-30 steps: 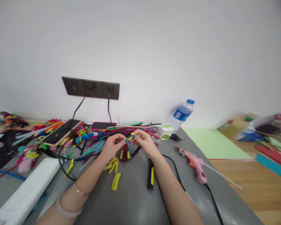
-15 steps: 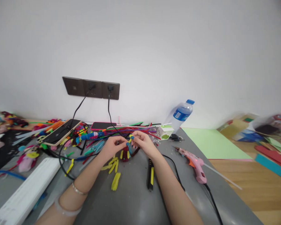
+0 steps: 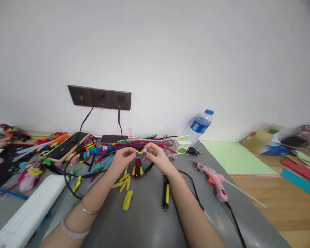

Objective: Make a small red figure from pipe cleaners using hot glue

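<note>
Between my two hands is a small yellow-and-blue piece of bent pipe cleaner point(image 3: 141, 152), level, with an end at each hand. My left hand point(image 3: 123, 160) pinches its left end between thumb and finger. The other end is in the fingertips of my right hand point(image 3: 157, 158). Just below them on the table stands a small dark red figure point(image 3: 137, 168) with yellow bits at its sides. Short yellow pipe-cleaner pieces point(image 3: 125, 182) lie near my left wrist, and a thicker folded yellow piece point(image 3: 127, 200) lies closer to me.
A black-and-yellow utility knife point(image 3: 166, 194) lies by my right forearm. Further right is a pink glue gun point(image 3: 218, 184) with its cord. Behind stand a small carton point(image 3: 182, 145) and a water bottle point(image 3: 200, 125). Pipe cleaners point(image 3: 144, 140), phones and a white power strip point(image 3: 31, 210) crowd the left and back.
The yellow-and-blue piece has turned from slanted to level between my fingers. My left hand has risen slightly, and the red figure below shows more fully.
</note>
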A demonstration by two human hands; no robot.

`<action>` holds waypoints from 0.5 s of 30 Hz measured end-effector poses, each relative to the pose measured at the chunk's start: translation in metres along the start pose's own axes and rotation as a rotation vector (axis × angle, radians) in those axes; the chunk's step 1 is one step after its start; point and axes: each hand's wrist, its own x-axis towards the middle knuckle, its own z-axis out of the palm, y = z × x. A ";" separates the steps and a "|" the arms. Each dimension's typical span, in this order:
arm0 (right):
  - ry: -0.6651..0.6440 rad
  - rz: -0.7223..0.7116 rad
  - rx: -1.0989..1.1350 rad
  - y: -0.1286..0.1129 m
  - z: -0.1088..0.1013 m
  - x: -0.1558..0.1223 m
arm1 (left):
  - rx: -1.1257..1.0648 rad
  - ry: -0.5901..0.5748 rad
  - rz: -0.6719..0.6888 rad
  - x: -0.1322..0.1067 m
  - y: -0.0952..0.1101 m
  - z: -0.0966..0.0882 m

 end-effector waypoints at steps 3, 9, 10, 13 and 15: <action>0.025 -0.066 -0.082 -0.001 0.001 0.000 | 0.058 -0.025 0.009 0.000 -0.001 -0.001; 0.041 -0.016 -0.101 0.000 0.000 0.001 | 0.057 0.014 0.032 0.001 -0.001 -0.002; 0.023 0.004 -0.064 0.000 0.000 0.001 | 0.058 0.018 0.037 0.001 -0.001 -0.002; 0.009 0.031 0.054 0.003 0.000 0.001 | 0.073 0.007 0.050 0.002 -0.001 -0.003; 0.040 0.044 0.126 0.005 0.001 0.001 | 0.078 0.011 0.063 0.002 -0.002 -0.003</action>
